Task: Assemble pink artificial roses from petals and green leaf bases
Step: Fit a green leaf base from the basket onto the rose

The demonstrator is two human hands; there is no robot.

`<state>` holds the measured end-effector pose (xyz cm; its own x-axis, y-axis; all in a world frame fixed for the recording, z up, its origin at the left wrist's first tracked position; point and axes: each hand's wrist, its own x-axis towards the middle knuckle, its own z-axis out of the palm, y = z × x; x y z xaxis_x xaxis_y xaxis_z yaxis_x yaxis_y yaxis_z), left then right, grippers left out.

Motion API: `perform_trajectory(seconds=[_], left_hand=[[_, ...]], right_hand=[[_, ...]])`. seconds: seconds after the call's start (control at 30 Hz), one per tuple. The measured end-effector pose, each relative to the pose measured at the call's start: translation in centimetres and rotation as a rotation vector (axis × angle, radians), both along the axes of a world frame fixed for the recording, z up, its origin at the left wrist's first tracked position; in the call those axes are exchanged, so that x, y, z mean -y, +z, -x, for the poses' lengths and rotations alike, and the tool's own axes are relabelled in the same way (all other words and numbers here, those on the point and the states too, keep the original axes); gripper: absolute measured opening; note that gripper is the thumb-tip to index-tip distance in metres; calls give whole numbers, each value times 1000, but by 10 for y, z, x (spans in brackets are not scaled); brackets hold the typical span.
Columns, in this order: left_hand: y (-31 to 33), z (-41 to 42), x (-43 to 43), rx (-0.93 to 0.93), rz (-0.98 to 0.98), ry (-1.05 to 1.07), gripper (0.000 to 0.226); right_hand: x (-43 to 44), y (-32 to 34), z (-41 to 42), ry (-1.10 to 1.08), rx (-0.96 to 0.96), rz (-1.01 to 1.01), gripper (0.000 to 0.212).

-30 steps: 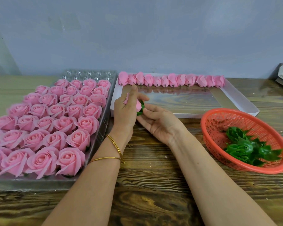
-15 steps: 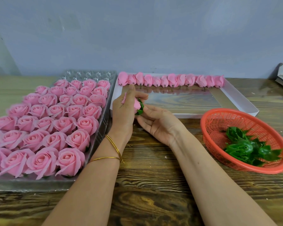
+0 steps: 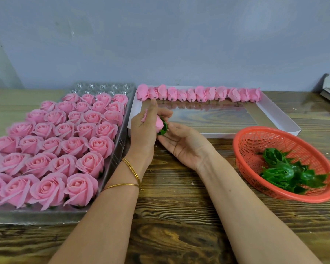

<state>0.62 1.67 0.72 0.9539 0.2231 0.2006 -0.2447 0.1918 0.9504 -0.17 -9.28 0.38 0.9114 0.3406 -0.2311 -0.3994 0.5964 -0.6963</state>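
As the left hand grips a pink bud at twelve o'clock, fingers curled, the right hand pinches its green leaf base; next, probably press it home

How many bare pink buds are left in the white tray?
12 pink petal buds, side by side in one row along the far edge of the white cardboard tray; overlapping petals may hide another.

Tabletop lane between rose tray and basket; white box beyond.
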Motion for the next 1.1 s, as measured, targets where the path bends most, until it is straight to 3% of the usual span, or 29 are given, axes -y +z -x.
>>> perform_trajectory(seconds=[0.53,0.73,0.87,1.1], left_hand=[[-5,-3,2,51,-54,4,48],[-3,-3,3,8,-18,18,49],[-2,-4,3,-14,40,30,48],[0,-2,2,-30,36,32,52]], right_hand=[[-1,-4,-1,-27,17,25,31],[-1,-2,0,-51,2,20,14],[-1,2,3,-7,-36,-43,28],[-1,4,4,9,-70,79,17]])
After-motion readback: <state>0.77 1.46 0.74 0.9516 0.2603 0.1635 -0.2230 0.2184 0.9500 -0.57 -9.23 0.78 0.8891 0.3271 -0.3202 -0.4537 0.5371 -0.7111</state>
